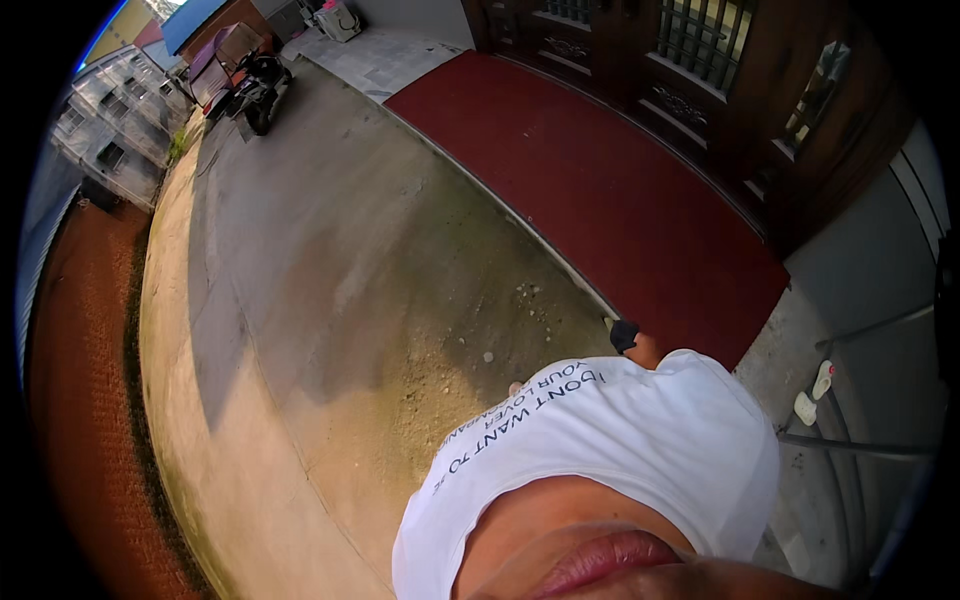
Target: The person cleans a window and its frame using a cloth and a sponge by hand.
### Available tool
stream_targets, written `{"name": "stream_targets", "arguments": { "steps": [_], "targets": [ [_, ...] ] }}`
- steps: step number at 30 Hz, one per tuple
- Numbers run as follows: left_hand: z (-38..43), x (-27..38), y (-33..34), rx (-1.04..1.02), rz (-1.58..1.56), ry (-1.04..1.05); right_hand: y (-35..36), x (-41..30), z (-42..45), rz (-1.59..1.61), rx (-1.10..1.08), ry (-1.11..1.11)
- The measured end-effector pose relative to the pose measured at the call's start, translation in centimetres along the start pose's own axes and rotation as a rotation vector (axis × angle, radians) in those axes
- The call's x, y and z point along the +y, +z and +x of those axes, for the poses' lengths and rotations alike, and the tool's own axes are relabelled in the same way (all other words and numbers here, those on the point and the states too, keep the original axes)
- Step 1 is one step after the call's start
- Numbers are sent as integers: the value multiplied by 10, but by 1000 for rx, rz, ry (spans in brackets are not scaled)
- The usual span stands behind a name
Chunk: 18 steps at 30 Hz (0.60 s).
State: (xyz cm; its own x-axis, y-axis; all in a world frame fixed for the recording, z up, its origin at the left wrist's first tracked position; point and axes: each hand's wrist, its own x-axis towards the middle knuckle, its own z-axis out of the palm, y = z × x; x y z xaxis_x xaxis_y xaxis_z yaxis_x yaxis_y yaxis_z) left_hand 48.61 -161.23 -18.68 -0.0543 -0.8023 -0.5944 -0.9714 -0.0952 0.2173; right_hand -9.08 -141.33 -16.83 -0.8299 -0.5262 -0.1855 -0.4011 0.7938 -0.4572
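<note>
Past the side of my white printed T-shirt (600,420) a short piece of my right forearm shows, ending at a dark band or covering; my right hand (622,336) is mostly hidden there, near the edge of the red mat (600,195). Whether it holds anything cannot be seen. A small skin-coloured spot (516,388) peeks over the shirt's hem and may be part of my left hand, otherwise hidden by my body. Before me lies a concrete yard (360,225) with scattered gravel (435,375).
Dark wooden doors (637,75) with barred panes stand beyond the mat. White slippers (805,409) lie at the right near metal rails (862,448). A motor vehicle (259,82) with a canopy is parked at the upper left. Reddish ground (82,337) borders the yard's left edge.
</note>
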Motion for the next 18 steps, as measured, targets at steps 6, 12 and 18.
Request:
{"name": "stream_targets", "arguments": {
  "steps": [6,12,18],
  "targets": [
    [207,202,-163,247,-50,414,-3,17,9,-104,-195,500],
    [340,434,-241,286,-253,648,23,-20,66,48,-191,830],
    [411,523,-240,36,22,596,23,-107,249,220,-145,766]
  ]
}}
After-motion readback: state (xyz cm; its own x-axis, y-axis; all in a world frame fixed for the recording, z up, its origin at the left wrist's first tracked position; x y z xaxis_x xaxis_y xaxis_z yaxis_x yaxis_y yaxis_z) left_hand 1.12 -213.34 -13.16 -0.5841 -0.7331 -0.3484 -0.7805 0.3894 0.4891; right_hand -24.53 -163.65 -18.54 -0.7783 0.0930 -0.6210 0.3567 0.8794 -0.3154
